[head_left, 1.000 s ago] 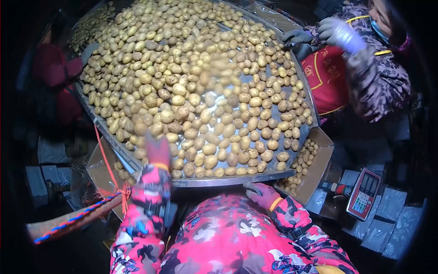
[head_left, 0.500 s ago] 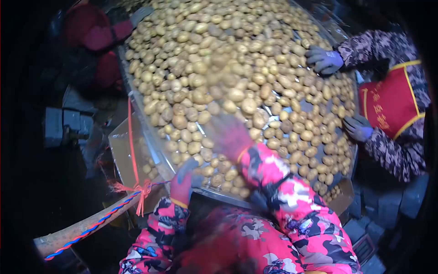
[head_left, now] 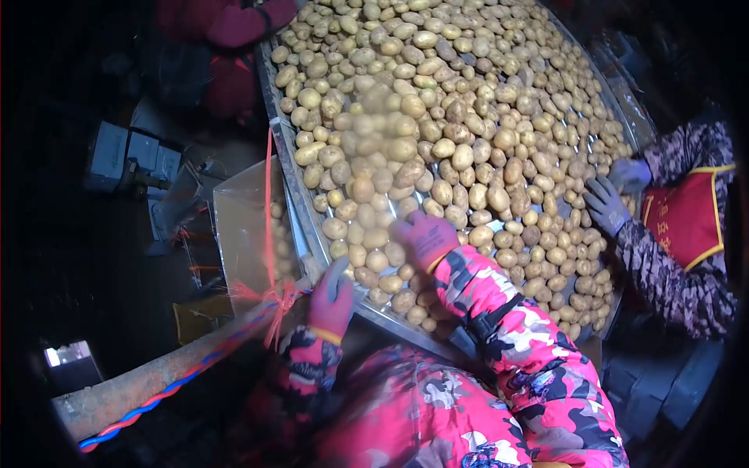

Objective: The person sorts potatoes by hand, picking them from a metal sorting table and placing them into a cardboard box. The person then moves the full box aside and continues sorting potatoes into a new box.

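Observation:
A thick layer of potatoes (head_left: 463,157) covers the sorting table, whose metal rim (head_left: 398,325) runs just in front of me. My right hand (head_left: 431,239), in a pink and grey glove, is low over the potatoes near this edge, its fingers reaching left and touching some of them. I see no potato lifted in it. At the table's near left corner my left hand (head_left: 331,303), gloved alike, stands by the rim with thumb and fingers apart and nothing in them. A blurred smudge veils part of the potatoes ahead.
At right, a co-worker's gloved hand (head_left: 608,204) rests on the potatoes; a maroon sleeve (head_left: 238,26) shows at upper left. A pole (head_left: 156,390) wrapped in red-blue cord and tied with red twine (head_left: 271,210) juts out at left, beside a cardboard box (head_left: 243,238).
The view has shifted, so the table appears farther right. My right hand, smeared by motion before, now shows clearly at the near potatoes. The co-worker's hands at right have come together.

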### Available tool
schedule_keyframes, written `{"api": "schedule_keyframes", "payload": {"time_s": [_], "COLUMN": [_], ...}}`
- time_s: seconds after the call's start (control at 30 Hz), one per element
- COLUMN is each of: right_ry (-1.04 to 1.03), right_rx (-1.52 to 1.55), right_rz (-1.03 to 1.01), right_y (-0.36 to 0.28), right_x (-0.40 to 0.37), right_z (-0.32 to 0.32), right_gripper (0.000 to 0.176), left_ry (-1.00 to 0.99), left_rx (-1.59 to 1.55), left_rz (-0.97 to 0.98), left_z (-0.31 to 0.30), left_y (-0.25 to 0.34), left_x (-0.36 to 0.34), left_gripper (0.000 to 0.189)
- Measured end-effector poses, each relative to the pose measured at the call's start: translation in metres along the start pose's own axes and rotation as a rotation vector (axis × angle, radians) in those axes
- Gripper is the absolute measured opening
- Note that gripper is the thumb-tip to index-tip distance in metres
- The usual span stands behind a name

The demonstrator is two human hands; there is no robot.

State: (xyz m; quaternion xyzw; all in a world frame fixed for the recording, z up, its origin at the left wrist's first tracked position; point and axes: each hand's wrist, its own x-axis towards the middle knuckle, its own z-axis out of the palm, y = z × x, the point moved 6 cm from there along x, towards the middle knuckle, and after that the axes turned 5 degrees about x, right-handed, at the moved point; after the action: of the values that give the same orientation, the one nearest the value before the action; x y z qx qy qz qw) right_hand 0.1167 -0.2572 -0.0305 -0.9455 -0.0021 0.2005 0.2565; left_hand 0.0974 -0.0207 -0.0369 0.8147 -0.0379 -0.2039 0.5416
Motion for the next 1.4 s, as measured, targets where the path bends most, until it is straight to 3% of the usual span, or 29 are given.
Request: {"api": "schedule_keyframes", "payload": {"time_s": [0.03, 0.1, 0.13, 0.2, 0.27, 0.33, 0.4, 0.47, 0.5, 0.53, 0.6, 0.63, 0.77, 0.87, 0.9, 0.93, 0.97, 1.0, 1.03, 1.07, 1.1, 1.13, 1.2, 1.23, 1.27, 1.3, 1.33, 1.37, 1.4], "right_ry": [0.036, 0.304, 0.436, 0.489, 0.479, 0.743, 0.836, 0.807, 0.79, 0.715, 0.697, 0.695, 0.473, 0.45, 0.564, 0.643, 0.556, 0.465, 0.351, 0.24, 0.328, 0.387, 0.921, 1.171, 1.03, 0.933, 0.889, 0.797, 0.796], "right_rx": [0.06, 0.618, 0.898, 1.404, 1.873, 1.206, 1.691, 1.341, 2.033, 2.065, 1.956, 1.81, 1.878, 1.47, 0.992, 0.515, 0.397, 0.278, 0.182, 0.079, 0.197, 0.134, -0.159, -0.263, 0.166, 0.677, 1.074, 1.226, 1.0], "right_rz": [0.01, 0.009, -0.009, 0.139, 0.143, 0.189, 0.234, 0.101, 0.218, 0.111, 0.265, 0.196, 0.331, 0.403, 0.232, 0.063, -0.057, -0.181, -0.155, -0.139, -0.145, -0.159, -0.064, 0.035, 0.042, 0.076, 0.182, 0.133, 0.041], "right_y": [0.009, 0.034, 0.047, 0.07, 0.105, 0.102, 0.115, 0.106, 0.114, 0.109, 0.09, 0.074, 0.06, 0.04, 0.033, 0.015, -0.009, -0.031, -0.026, -0.022, -0.024, -0.005, 0.029, 0.046, 0.052, 0.059, 0.063, 0.061, 0.06], "right_x": [-0.004, -0.045, -0.071, -0.113, -0.146, -0.19, -0.207, -0.229, -0.231, -0.23, -0.236, -0.24, -0.239, -0.226, -0.218, -0.212, -0.199, -0.185, -0.162, -0.137, -0.118, -0.093, -0.079, -0.077, -0.078, -0.081, -0.086, -0.09, -0.098], "right_z": [-0.002, -0.014, -0.015, 0.004, 0.04, 0.028, 0.043, 0.034, 0.056, 0.064, 0.067, 0.058, 0.095, 0.094, 0.08, 0.072, 0.064, 0.053, 0.068, 0.08, 0.058, 0.061, 0.036, 0.028, 0.018, 0.011, 0.007, 0.018, 0.022], "right_gripper": [0.064, 0.063, 0.063, 0.058, 0.058, 0.056, 0.049, 0.053, 0.05, 0.048, 0.047, 0.051, 0.06, 0.057, 0.056, 0.057, 0.057, 0.058, 0.052, 0.046, 0.039, 0.042, 0.044, 0.049, 0.049, 0.049, 0.049, 0.047, 0.046], "left_ry": [-0.052, -0.142, -0.177, -0.244, -0.369, -0.311, -0.289, -0.3, -0.303, -0.306, -0.318, -0.322, -0.313, -0.29, -0.267, -0.117, -0.095, -0.196, -0.254, -0.619, -0.625, -0.712, -0.917, -0.75, -0.562, -0.519, -0.429, -0.375, -0.363], "left_rx": [0.122, 0.358, 0.443, 0.626, 0.598, 0.663, 0.644, 0.647, 0.688, 0.768, 0.987, 1.094, 1.324, 1.311, 1.28, 1.125, 0.983, 0.796, 0.541, -0.112, -0.298, -0.394, -1.03, -1.173, -1.312, -1.376, -1.329, -1.455, -1.586], "left_rz": [0.028, 0.092, 0.222, 0.481, 0.503, 0.45, 0.383, 0.333, 0.304, 0.275, 0.205, 0.168, 0.013, -0.114, -0.143, -0.019, 0.12, 0.167, 0.32, -0.255, -0.411, -0.49, -0.593, -0.609, -0.607, -0.533, -0.463, -0.401, -0.325], "left_z": [0.007, 0.025, 0.041, 0.074, 0.076, 0.068, 0.051, 0.037, 0.029, 0.022, 0.012, 0.012, 0.024, 0.035, 0.034, 0.03, 0.032, 0.033, 0.035, 0.04, 0.029, 0.017, -0.009, -0.035, -0.066, -0.1, -0.139, -0.173, -0.195], "left_y": [0.0, 0.006, 0.015, 0.035, 0.064, 0.071, 0.078, 0.077, 0.071, 0.062, 0.037, 0.025, 0.013, 0.047, 0.055, 0.05, 0.066, 0.073, 0.061, 0.047, 0.057, 0.039, 0.015, 0.032, 0.049, 0.031, 0.018, -0.011, -0.053], "left_x": [0.012, 0.029, 0.019, -0.016, -0.03, -0.027, -0.005, 0.01, 0.009, 0.005, 0.008, 0.018, 0.066, 0.07, 0.064, 0.055, 0.032, 0.014, -0.003, -0.035, -0.064, -0.078, -0.109, -0.122, -0.137, -0.152, -0.164, -0.175, -0.178], "left_gripper": [0.048, 0.05, 0.051, 0.052, 0.055, 0.056, 0.055, 0.053, 0.053, 0.052, 0.051, 0.051, 0.05, 0.053, 0.057, 0.064, 0.064, 0.066, 0.047, 0.043, 0.047, 0.053, 0.056, 0.056, 0.057, 0.059, 0.043, 0.04, 0.037]}}
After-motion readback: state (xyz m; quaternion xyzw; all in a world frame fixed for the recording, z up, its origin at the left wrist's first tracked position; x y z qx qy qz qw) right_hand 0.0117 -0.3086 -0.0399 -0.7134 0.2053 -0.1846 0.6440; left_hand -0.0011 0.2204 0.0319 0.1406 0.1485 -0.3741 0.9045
